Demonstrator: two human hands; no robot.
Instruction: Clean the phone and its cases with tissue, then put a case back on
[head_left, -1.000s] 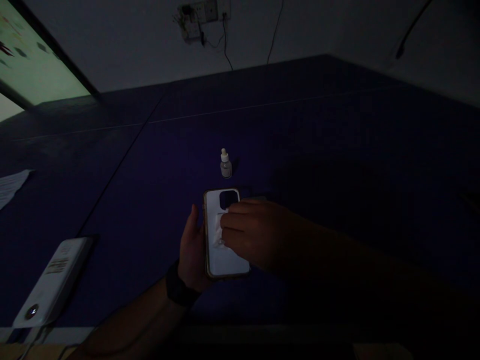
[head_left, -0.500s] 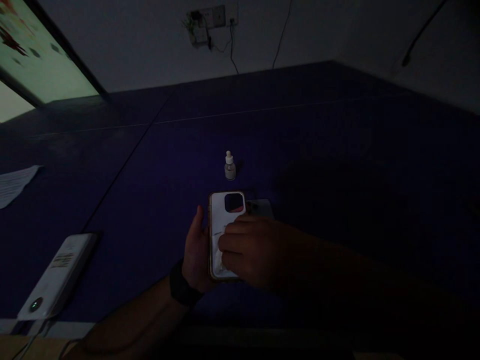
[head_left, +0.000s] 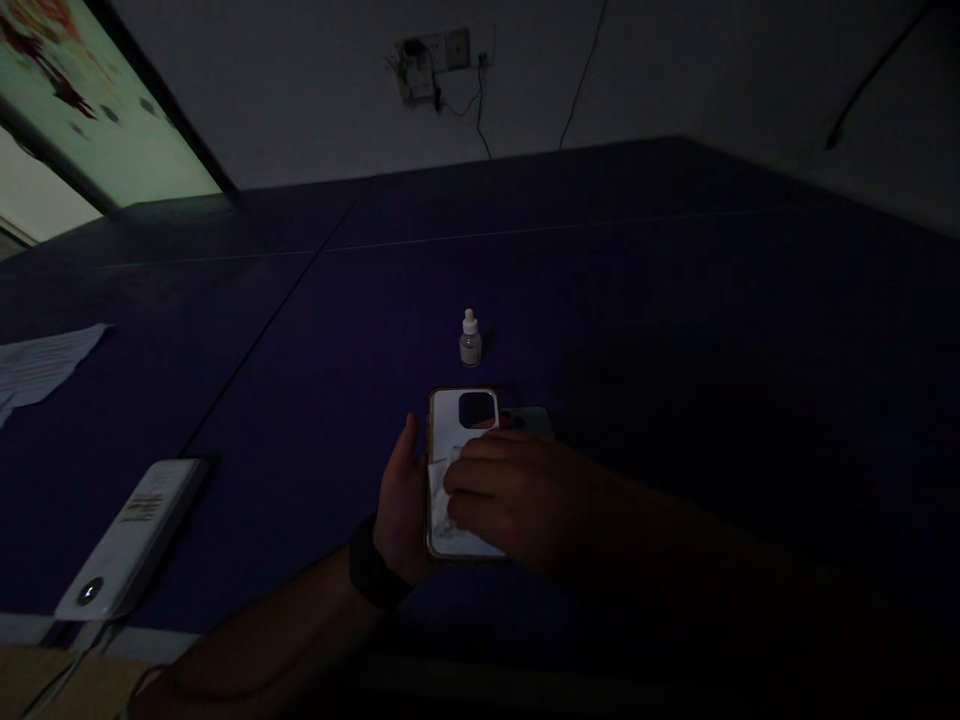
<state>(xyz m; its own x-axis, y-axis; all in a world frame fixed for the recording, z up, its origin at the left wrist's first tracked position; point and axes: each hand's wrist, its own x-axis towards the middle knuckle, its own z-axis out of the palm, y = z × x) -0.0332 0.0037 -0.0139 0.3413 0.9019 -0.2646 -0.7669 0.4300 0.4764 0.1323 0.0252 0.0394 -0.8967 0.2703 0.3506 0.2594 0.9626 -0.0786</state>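
Phone case [head_left: 448,425] partly covered by right hand [head_left: 510,490]

The left hand [head_left: 401,508], half open, holds it, most fingers hidden beneath. The right, curled, pinches a white tissue [head_left: 441,490] against it, fingertips indistinct. Beyond those knuckles, a phone [head_left: 535,418] shows only one end.

I have the left forearm [head_left: 289,625] slanted over the near edge of the surface [head_left: 675,290], left hand [head_left: 399,510] cupped, thumb [head_left: 406,443] toward the far edge, right forearm [head_left: 667,535] in shadow, right hand [head_left: 517,490] palm down, fingers [head_left: 480,478] curled in a pinch
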